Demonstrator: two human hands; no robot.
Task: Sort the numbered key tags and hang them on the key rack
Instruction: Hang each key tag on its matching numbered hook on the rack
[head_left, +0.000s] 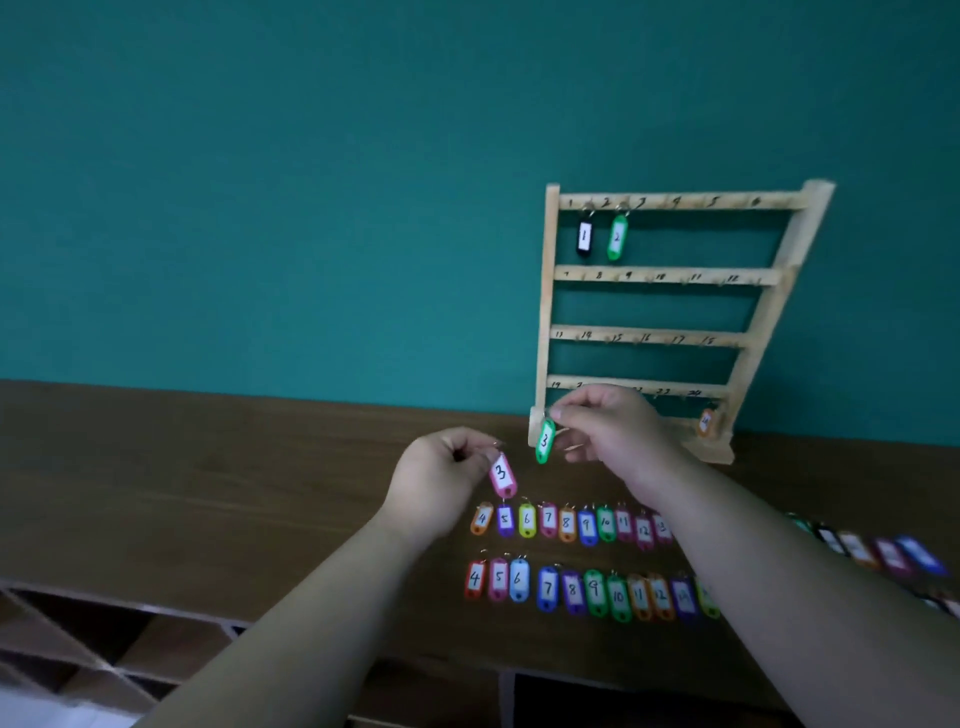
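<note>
The key rack (670, 275) stands at the counter's (208, 493) back edge against the teal wall (260, 208), a black tag 1 (584, 238) and a green tag 2 (616, 238) hanging from its top rail. Just before the rack's foot the right hand (618, 431) pinches a green tag 3 (544, 441) by its ring, and the left hand (441, 470), near but apart, pinches a pink tag 3 (502, 475), both dangling above the counter. Under them the far row (571, 522) and the near row (592, 592) of tags lie flat, the near row close to the front edge
</note>
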